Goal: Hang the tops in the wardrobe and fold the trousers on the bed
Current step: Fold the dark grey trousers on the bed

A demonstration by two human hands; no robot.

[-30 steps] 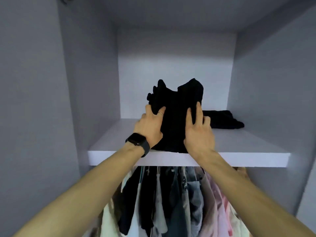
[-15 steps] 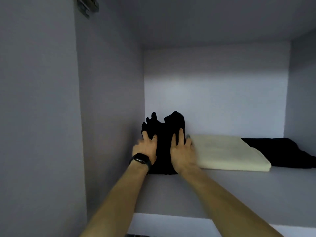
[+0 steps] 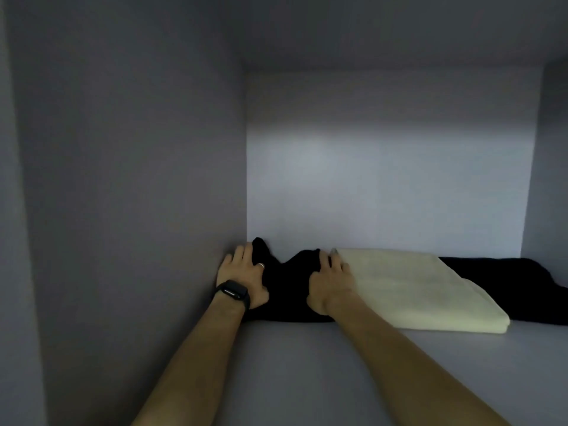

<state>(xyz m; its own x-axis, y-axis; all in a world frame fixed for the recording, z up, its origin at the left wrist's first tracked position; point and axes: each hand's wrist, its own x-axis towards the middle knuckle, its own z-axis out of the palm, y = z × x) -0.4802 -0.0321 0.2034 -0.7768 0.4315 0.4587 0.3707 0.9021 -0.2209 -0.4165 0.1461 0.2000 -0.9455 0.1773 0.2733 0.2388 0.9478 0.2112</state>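
A folded black garment (image 3: 289, 287) lies in the back left corner of the wardrobe's upper shelf (image 3: 307, 370). My left hand (image 3: 242, 278), with a black watch on the wrist, rests flat on its left side against the side wall. My right hand (image 3: 330, 285) presses on its right side with fingers extended, touching the edge of a folded cream garment (image 3: 408, 290). The black fabric between my hands is partly hidden by them.
Another black garment (image 3: 522, 287) lies behind and to the right of the cream one. The wardrobe's left wall (image 3: 138, 179), back panel (image 3: 384, 179) and right wall (image 3: 550, 167) enclose the shelf. The shelf's front part is bare.
Both hands have pushed the black garment deeper into the back left corner, and it has flattened down from standing tall. The view has moved closer into the shelf.
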